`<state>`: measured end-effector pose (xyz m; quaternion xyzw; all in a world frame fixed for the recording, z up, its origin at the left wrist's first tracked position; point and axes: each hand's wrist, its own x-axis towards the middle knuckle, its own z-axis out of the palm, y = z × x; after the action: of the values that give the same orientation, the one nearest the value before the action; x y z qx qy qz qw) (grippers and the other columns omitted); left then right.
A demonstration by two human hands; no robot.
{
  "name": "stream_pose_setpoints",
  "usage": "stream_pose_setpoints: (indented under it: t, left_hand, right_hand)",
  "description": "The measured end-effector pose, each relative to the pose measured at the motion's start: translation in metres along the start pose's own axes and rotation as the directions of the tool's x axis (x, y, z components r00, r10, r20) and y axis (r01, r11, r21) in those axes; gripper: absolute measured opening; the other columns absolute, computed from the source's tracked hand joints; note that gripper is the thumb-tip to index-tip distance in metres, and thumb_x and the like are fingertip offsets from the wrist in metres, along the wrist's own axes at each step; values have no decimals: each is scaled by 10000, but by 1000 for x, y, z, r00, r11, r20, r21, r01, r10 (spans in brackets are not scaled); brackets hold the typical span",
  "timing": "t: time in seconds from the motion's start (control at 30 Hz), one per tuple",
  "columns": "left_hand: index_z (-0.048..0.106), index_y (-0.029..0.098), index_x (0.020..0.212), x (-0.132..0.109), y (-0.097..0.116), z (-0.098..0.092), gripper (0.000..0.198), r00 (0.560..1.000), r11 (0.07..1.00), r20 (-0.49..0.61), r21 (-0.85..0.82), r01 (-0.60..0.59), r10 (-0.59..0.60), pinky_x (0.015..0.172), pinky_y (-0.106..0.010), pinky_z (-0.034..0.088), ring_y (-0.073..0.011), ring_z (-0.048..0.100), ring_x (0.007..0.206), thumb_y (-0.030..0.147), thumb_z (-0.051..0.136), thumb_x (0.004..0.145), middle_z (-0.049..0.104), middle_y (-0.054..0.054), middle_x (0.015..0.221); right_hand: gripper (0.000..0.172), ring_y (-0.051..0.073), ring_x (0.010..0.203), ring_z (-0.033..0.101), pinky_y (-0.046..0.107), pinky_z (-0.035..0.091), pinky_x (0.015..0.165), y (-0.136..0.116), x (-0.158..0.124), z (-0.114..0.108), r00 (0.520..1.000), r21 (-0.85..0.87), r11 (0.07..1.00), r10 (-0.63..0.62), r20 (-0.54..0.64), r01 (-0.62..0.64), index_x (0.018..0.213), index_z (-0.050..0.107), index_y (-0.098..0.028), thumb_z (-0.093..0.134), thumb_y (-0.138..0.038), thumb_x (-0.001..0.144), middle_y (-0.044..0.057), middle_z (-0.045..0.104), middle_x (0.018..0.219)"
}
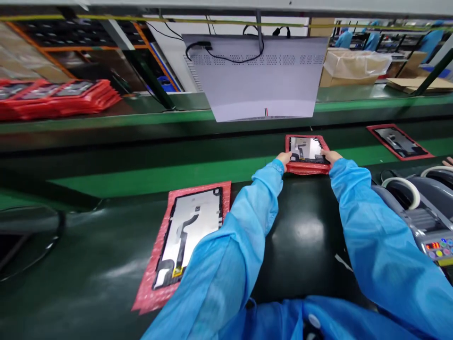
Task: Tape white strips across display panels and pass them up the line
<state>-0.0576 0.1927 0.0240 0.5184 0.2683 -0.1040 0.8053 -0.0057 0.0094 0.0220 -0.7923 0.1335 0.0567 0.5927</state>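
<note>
Both my arms reach forward in blue sleeves. My left hand (284, 159) grips the left edge of a display panel (307, 149) lying on red bubble wrap (307, 168). On the right edge of the same panel, my right hand (331, 156) is closed, with the thumb on top. Several layers of wrap seem to be stacked under it, above the green strip. Left of my left sleeve, another display panel (193, 231) with a dark flex cable rests on pink-red bubble wrap (150, 288); my sleeve covers part of it.
A third panel (399, 140) in red wrap lies at the right. A grey machine (417, 208) with a tape roll and red digits stands near my right arm, with a person's fingers (448, 162) beyond. Red-wrapped panels (60, 97) fill the left shelf. A white monitor casing (260, 80) hangs ahead.
</note>
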Motion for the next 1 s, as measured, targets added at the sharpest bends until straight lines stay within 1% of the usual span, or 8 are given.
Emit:
stream_pose_setpoints:
  t: [0.17, 0.4, 0.6, 0.7, 0.8, 0.9, 0.93, 1.0]
  left_hand:
    - [619, 129, 838, -75, -37, -44, 95, 997, 999, -82, -35, -19, 16, 701, -345, 598, -183, 689, 645, 215, 652, 859, 650, -13, 625]
    - [539, 166, 760, -206, -149, -118, 221, 957, 977, -220, 140, -161, 190, 665, -262, 514, -118, 585, 588, 290, 710, 826, 557, 42, 593]
    - [520, 192, 728, -237, -181, -144, 182, 914, 880, -222, 418, -226, 340, 790, -283, 461, -146, 567, 731, 231, 682, 802, 545, 33, 670]
    - [573, 186, 781, -241, -177, -152, 116, 894, 684, -116, 689, -242, 433, 870, -349, 460, -216, 604, 845, 259, 661, 795, 596, -24, 745]
    - [610, 141, 1045, -246, -170, -161, 322, 823, 292, 21, 930, -224, 567, 872, -409, 486, -284, 625, 918, 382, 586, 834, 652, -106, 883]
    - [600, 123, 1148, -250, -159, -158, 451, 669, 40, 176, 955, -295, 722, 855, -424, 502, -295, 613, 923, 464, 539, 860, 635, -121, 919]
    - [606, 128, 1140, -251, -156, -153, 438, 606, -13, 240, 935, -355, 758, 852, -418, 503, -288, 606, 918, 465, 528, 872, 625, -112, 906]
    - [617, 140, 1107, -253, -151, -137, 373, 501, -83, 349, 875, -477, 792, 831, -394, 505, -258, 591, 869, 429, 525, 889, 606, -90, 875]
  right_hand:
    - [288, 152, 618, 613, 252, 547, 604, 25, -83, 15, 992, -20, 999, 34, 120, -32, 948, 665, -126, 698, -383, 822, 31, 661, 666]
    - [278, 255, 820, 702, 293, 531, 720, 86, -199, 2, 978, -267, 963, 17, 209, 40, 752, 683, -142, 629, -394, 857, 97, 682, 650]
    - [302, 347, 1023, 668, 378, 463, 895, 101, -254, -18, 969, -555, 796, -168, 181, 242, 583, 592, -176, 649, -359, 817, 192, 711, 827]
    - [300, 253, 791, 677, 349, 491, 766, 121, -278, -60, 913, -524, 760, -397, 94, 384, 697, 641, -175, 584, -425, 852, 116, 694, 753]
    - [401, 152, 543, 561, 278, 460, 559, 156, -297, -121, 865, -206, 918, -389, -317, 338, 742, 628, -184, 613, -581, 796, 7, 596, 588]
    - [463, 102, 479, 476, 225, 399, 446, 180, -303, -175, 697, 52, 955, -176, -695, 292, 722, 593, -185, 700, -634, 676, -34, 551, 566]
    - [468, 95, 483, 477, 213, 392, 431, 183, -300, -187, 677, 122, 952, -105, -728, 280, 723, 596, -181, 715, -629, 659, -29, 565, 585]
    - [445, 90, 505, 508, 199, 401, 425, 181, -291, -201, 720, 255, 936, 3, -694, 242, 726, 613, -168, 730, -593, 660, -4, 609, 637]
